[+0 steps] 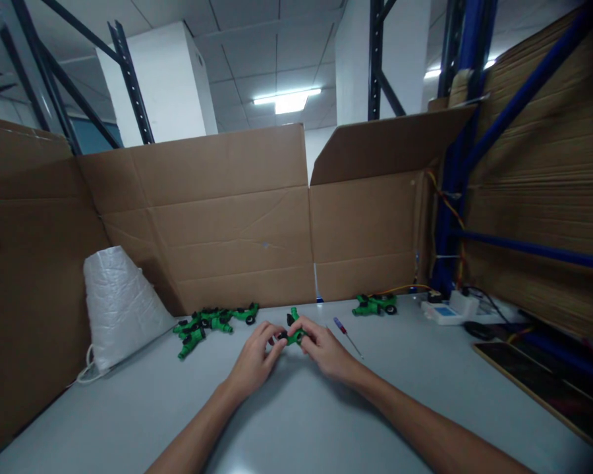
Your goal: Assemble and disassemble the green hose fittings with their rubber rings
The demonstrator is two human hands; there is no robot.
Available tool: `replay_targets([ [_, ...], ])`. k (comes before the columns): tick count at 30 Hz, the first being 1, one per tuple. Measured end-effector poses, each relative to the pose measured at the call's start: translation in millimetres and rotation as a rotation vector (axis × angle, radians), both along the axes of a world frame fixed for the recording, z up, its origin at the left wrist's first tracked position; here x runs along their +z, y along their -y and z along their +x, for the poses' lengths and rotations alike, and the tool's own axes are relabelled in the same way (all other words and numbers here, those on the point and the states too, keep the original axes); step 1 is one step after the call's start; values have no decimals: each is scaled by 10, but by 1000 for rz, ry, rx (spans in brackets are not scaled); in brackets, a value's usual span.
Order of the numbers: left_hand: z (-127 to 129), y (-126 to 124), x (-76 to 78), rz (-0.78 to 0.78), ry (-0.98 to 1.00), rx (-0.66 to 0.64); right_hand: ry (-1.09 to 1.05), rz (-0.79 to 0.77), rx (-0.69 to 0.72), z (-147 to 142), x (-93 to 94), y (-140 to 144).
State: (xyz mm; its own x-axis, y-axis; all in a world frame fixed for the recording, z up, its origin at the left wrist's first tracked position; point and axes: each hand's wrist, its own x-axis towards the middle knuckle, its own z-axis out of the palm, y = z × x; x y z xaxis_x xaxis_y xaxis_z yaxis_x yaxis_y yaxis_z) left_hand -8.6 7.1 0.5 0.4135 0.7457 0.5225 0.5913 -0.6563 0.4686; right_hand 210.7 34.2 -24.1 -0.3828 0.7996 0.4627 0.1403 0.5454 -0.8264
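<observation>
from the head view, the grey bench [296, 421] was walled by cardboard panels [212, 217] along its far and left edges, and a blue rack [454, 197] with stacked cardboard closed off the right. the near half of the bench lay bare around the two forearms, so the open room was toward the camera. a dark mat [548, 388] ran along the right edge, cut off by the frame.

a white woven bag [118, 303] stood against the left wall. just right of it lay a heap of green parts [212, 322] with black ends, and another pair of green parts [375, 305] sat near the far wall on the right, well apart from the hands. a small screwdriver [346, 336] lay just beside the right hand. a white device [449, 309] with wires sat by the rack; what it was could not be made out.

the green piece [292, 332] was held at the middle of the bench, between the two hands, low over the surface. most of it was hidden by fingers (only a green stub and a black end showed). the left hand [254, 359] had its grip narrowed on the piece's left end, fingertips pinching. the right hand [326, 352] was closed over its right side, thumb and fingers curled on it. whether the piece touched the bench could not be told.
</observation>
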Motion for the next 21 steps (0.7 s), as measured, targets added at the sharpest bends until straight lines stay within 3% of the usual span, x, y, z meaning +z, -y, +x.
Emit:
replay_targets([
  [11, 16, -4, 23, -35, 20, 7, -22, 12, 16, -31, 17, 1],
  [21, 3, -31, -12, -74, 26, -14, -92, -61, 116, -87, -127, -91],
])
